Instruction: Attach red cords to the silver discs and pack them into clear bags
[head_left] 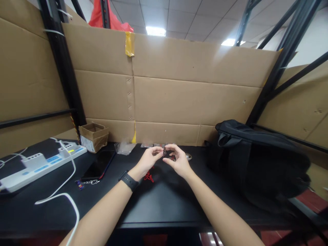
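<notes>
Above the middle of the black table, both my hands meet at a small dark, shiny piece (164, 152) whose kind I cannot make out. My left hand (148, 160), with a black watch on the wrist, pinches it from the left between thumb and fingers. From the right, my right hand (180, 162) grips the same piece, thumb below and curled fingers above. A knotted red cord (148, 176) lies under my left hand. Bits of red and dark also show behind my right fingers, partly hidden. Just right of that hand sits a round, shiny ring-like thing (189, 156).
A large black bag (256, 164) fills the table's right side. On the left are a white power strip (43, 167) with cables, a phone (98, 165), a keychain (88, 182) and a small cardboard box (94, 136). Clear plastic packets (124, 148) lie by the cardboard wall (174, 99).
</notes>
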`<state>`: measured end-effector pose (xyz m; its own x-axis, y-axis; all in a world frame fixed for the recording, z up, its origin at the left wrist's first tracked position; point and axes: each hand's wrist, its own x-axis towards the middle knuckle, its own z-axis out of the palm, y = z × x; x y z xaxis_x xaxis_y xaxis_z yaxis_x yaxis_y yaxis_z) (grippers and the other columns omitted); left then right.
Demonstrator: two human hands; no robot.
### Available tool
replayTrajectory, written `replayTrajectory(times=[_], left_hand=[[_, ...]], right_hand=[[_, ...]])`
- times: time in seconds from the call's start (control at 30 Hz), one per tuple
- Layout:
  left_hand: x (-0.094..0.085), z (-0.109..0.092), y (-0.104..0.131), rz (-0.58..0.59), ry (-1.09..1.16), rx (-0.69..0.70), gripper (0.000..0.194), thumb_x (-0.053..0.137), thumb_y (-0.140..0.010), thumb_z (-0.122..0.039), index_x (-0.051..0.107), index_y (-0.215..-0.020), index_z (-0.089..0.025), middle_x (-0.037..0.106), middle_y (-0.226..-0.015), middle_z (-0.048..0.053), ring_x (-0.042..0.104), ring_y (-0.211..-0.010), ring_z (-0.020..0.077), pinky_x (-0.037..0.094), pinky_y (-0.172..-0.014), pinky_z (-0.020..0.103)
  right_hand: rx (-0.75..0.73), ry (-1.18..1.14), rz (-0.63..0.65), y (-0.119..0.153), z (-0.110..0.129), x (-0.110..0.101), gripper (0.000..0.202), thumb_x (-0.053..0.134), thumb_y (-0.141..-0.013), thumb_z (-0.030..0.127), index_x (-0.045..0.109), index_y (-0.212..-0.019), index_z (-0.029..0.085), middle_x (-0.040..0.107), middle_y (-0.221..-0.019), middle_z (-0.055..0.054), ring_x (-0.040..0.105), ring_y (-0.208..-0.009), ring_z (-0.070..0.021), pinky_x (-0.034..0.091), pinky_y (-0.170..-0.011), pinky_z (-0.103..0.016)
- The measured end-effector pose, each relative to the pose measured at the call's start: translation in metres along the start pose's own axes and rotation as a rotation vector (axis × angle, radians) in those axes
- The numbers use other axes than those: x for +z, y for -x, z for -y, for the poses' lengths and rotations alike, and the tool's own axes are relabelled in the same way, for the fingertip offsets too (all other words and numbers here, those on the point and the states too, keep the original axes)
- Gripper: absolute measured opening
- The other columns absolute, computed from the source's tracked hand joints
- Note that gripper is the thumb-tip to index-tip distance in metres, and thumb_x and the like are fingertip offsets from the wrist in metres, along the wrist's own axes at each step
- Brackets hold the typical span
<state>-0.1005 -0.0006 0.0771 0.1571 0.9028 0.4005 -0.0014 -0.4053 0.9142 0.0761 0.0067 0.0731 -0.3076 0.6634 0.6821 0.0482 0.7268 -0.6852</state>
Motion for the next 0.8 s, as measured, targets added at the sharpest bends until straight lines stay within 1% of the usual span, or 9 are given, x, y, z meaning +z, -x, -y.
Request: replayTrajectory(times=[0.1,0.23,0.43,0.6,0.8], left_hand=[[0.0023,-0.0003,0.0016,0.035,0.037,-0.024,0.040,0.075,-0.077,-0.048,0.071,-0.098,-0.014,0.074,-0.103,0.011,0.067,-0.098,0.0232,0.049,-0.094,0.036],[0.0032,-0.0001,0.0019,0.065,0.059,-0.032,0.039,0.075,-0.077,-0.047,0.071,-0.097,-0.014,0.074,-0.101,0.010,0.067,-0.096,0.0228,0.048,-0.093,0.035],[0.0022,0.0004,0.0027,0.041,-0.013,-0.010,0.037,0.073,-0.078,-0.047,0.072,-0.094,-0.013,0.074,-0.097,0.010,0.066,-0.089,0.0213,0.049,-0.087,0.033],[0.0022,-0.0001,0.0033,0.041,-0.024,0.004,0.036,0.073,-0.079,-0.045,0.072,-0.096,-0.014,0.074,-0.098,0.010,0.066,-0.092,0.0222,0.049,-0.089,0.033],[0.0041,0.0063,0.0002,0.025,-0.003,0.041,0.036,0.073,-0.079,-0.045,0.071,-0.094,-0.012,0.073,-0.099,0.012,0.066,-0.090,0.0223,0.049,-0.088,0.034]], right_hand=[[-0.001,-0.003,-0.002,0.0000,0.0003,-0.0008,0.042,0.075,-0.077,0.026,0.059,-0.116,0.026,0.063,-0.121,-0.007,0.063,-0.109,-0.0233,0.051,-0.086,-0.036],[0.005,-0.012,-0.005,0.0005,-0.0015,-0.0013,0.043,0.076,-0.076,0.026,0.059,-0.116,0.026,0.064,-0.120,-0.007,0.063,-0.109,-0.0235,0.051,-0.086,-0.036],[0.026,-0.046,0.008,0.0005,-0.0047,-0.0011,0.042,0.077,-0.075,0.027,0.061,-0.114,0.025,0.065,-0.119,-0.008,0.063,-0.110,-0.0240,0.051,-0.085,-0.036],[0.034,-0.083,0.020,0.0003,-0.0040,0.0003,0.041,0.079,-0.074,0.025,0.062,-0.112,0.025,0.066,-0.120,-0.008,0.063,-0.110,-0.0237,0.051,-0.085,-0.036],[0.064,-0.134,-0.019,0.0021,-0.0069,0.0027,0.045,0.082,-0.071,0.023,0.062,-0.112,0.026,0.067,-0.115,-0.007,0.064,-0.109,-0.0234,0.051,-0.083,-0.033]])
